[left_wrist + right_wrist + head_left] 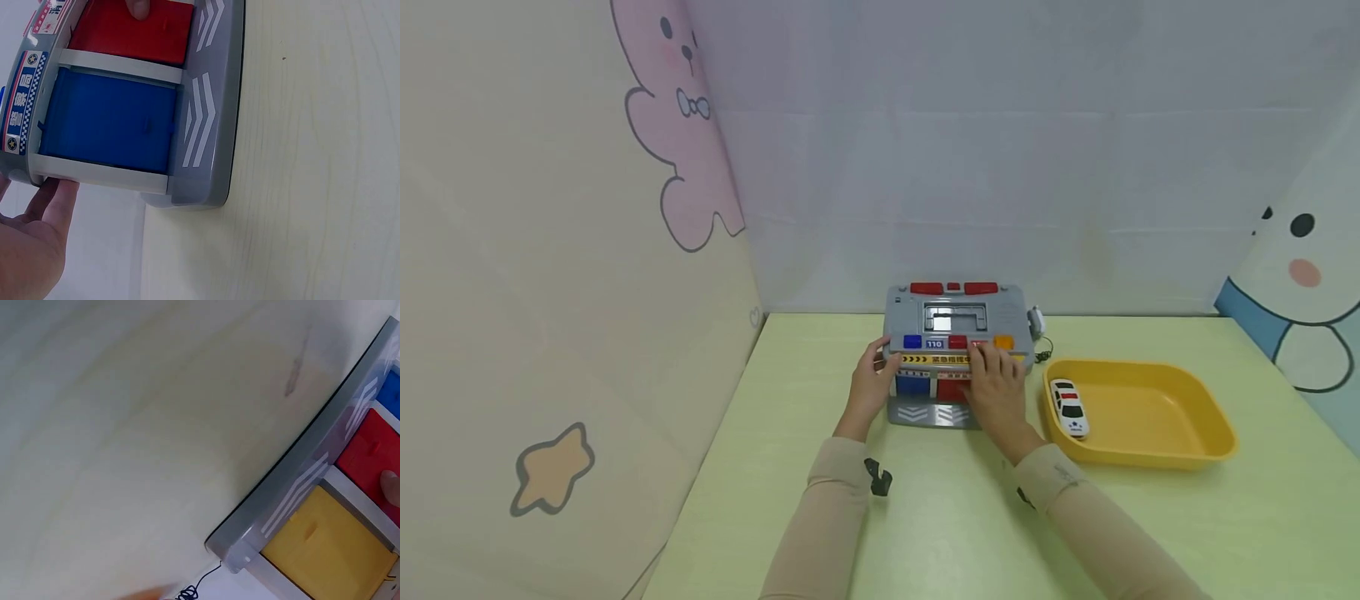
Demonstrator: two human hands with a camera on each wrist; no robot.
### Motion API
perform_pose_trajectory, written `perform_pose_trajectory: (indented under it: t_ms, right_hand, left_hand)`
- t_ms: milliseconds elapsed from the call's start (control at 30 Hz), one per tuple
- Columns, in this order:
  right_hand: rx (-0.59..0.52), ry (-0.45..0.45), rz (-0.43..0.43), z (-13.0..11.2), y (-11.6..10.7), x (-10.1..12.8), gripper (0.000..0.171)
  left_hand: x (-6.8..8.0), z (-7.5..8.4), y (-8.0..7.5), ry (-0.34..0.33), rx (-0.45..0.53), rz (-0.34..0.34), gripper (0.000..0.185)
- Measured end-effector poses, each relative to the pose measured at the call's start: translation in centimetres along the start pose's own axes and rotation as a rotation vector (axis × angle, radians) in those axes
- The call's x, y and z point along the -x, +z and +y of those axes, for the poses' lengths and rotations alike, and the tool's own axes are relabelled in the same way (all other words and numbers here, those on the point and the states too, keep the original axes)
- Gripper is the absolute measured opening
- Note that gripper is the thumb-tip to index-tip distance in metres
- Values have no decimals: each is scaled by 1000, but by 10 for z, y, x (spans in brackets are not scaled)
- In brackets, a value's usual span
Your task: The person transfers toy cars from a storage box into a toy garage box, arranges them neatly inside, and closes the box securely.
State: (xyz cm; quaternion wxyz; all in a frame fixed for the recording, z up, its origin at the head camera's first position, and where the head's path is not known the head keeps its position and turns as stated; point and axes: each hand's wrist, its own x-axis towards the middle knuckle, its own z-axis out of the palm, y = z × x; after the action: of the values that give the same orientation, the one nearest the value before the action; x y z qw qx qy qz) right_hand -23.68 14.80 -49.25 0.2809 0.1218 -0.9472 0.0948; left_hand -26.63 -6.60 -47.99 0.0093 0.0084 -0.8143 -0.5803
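A grey toy garage [901, 315] stands on the table, with red lights along its back edge and coloured buttons on its roof. Its front has a blue door [112, 119], a red door [125, 37] and a yellow door [325, 544], all down. My left hand [868, 390] holds the garage's left side, fingers at the roof's edge. My right hand [1000, 396] lies over the front, fingers on the roof edge by the buttons. Its thumb [392, 487] touches the red door. The right hand hides the yellow door in the head view.
Right of the garage sits a yellow tray [1138, 458] with a white toy police car [1070, 410] along its left side. A white handset [1036, 321] with a dark coiled cord hangs at the garage's right side. Cloth-covered walls stand behind and to the left.
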Motion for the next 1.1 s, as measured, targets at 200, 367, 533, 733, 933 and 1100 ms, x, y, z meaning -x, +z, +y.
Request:
perform_pose_trajectory:
  t_ms: [200, 367, 533, 733, 933, 1100]
  right_hand:
    - [0, -38, 106, 2, 9, 2, 78]
    - [18, -66, 167, 5, 16, 4, 77]
    - [19, -89, 207, 6, 17, 3, 76]
    - [13, -92, 189, 5, 15, 3, 78]
    - [14, -55, 112, 3, 11, 1, 75]
    - [0, -41, 97, 3, 11, -1, 75]
  left_hand:
    - [1, -2, 0, -12, 2, -2, 49]
    - [3, -3, 2, -20, 7, -6, 49]
    - [2, -4, 2, -13, 13, -1, 48]
    - [1, -3, 0, -2, 2, -6, 48]
    - [-1, 3, -4, 26, 9, -21, 48]
    - [-4, 5, -7, 0, 36, -33, 48]
